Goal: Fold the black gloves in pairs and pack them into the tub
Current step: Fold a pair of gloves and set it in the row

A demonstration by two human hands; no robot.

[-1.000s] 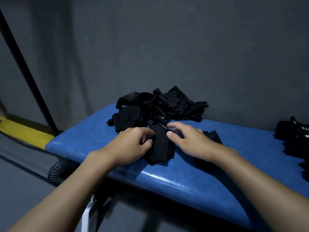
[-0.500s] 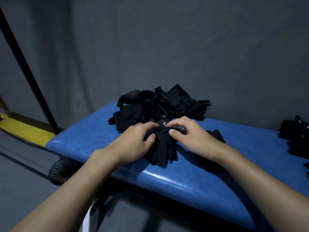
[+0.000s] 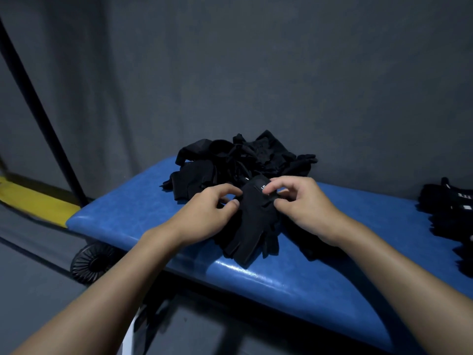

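Note:
A black fingerless glove [image 3: 249, 226] lies on the blue padded bench [image 3: 133, 213], its fingers pointing toward me, on top of more black fabric. My left hand [image 3: 204, 213] pinches the glove's left edge near the cuff. My right hand [image 3: 304, 206] pinches the cuff's right side, by a small white label. Behind them sits a loose heap of black gloves [image 3: 240, 160]. No tub is in view.
A second group of black gloves with white labels [image 3: 453, 216] lies at the bench's right end. A grey wall stands close behind. A black pole [image 3: 38, 103] leans at left, with a yellow strip [image 3: 33, 201] and a black wheel [image 3: 89, 262] below the bench.
Both hands have lifted slightly and shifted their pinch up to the glove's cuff. The glove now lies straighter, with its label showing.

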